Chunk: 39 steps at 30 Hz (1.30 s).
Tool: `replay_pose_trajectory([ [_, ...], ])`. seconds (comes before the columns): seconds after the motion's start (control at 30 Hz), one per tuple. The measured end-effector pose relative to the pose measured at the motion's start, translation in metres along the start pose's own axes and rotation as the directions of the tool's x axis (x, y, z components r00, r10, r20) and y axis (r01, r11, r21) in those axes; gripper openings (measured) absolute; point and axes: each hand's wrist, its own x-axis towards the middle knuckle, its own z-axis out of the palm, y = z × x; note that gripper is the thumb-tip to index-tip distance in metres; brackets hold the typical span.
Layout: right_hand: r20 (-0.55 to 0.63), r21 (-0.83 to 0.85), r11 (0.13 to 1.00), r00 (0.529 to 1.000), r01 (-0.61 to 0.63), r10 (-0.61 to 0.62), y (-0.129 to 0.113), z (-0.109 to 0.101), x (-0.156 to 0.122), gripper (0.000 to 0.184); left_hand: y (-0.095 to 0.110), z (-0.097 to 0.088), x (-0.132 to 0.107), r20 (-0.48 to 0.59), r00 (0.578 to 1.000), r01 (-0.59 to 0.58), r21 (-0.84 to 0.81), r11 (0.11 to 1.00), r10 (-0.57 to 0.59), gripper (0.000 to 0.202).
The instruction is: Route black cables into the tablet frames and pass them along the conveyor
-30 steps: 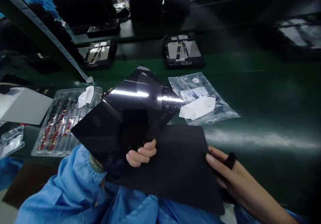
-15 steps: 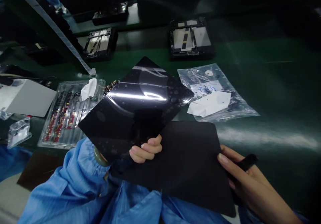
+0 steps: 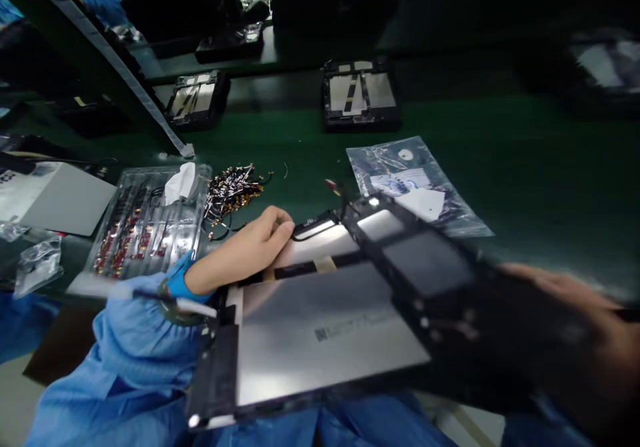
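My left hand (image 3: 265, 240) is closed at the upper left edge of a tablet display panel (image 3: 325, 340). This panel's silver metal back faces up, with a small printed code on it and a black frame. A thin black cable (image 3: 315, 233) lies by my fingertips. Overlapping its right side is a second dark tablet panel (image 3: 425, 263), tilted and blurred, with grey rectangles on its face. My right hand (image 3: 585, 300), smeared by motion, is at the far right edge of that second panel and appears to grip it. Its fingers are partly hidden.
A pile of small cables (image 3: 233, 193) lies beside a clear plastic tray (image 3: 193, 223) of parts. A clear bag (image 3: 460, 210) with white papers rests behind the panels. Tablet units (image 3: 363, 97) stand farther back. A white box (image 3: 60, 197) is at left.
The panels have turned from their black faces to their component sides. My left hand has moved up to the panel's edge, uncovering the cable pile. My right hand has moved right.
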Motion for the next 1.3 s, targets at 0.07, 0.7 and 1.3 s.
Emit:
replay_pose_trajectory([
  [0.07, -0.037, 0.207, 0.975, 0.996, 0.085, -0.079, -0.006, -0.003, 0.008, 0.036, -0.003, 0.006, -0.003, 0.047, 0.994, -0.105, 0.233, 0.967, 0.097, 0.032],
  [0.7, 0.347, 0.065, 0.813, 0.750, 0.579, -0.562, -0.040, 0.124, 0.033, 0.012, -0.031, 0.049, -0.031, -0.157, 0.694, -0.495, 0.604, 0.624, 0.703, 0.017],
  [1.3, 0.551, 0.310, 0.941, 0.832, -0.134, -0.063, -0.068, 0.111, 0.020, 0.031, -0.015, 0.042, -0.035, -0.167, 0.898, -0.422, -0.071, 0.904, 0.406, 0.027],
])
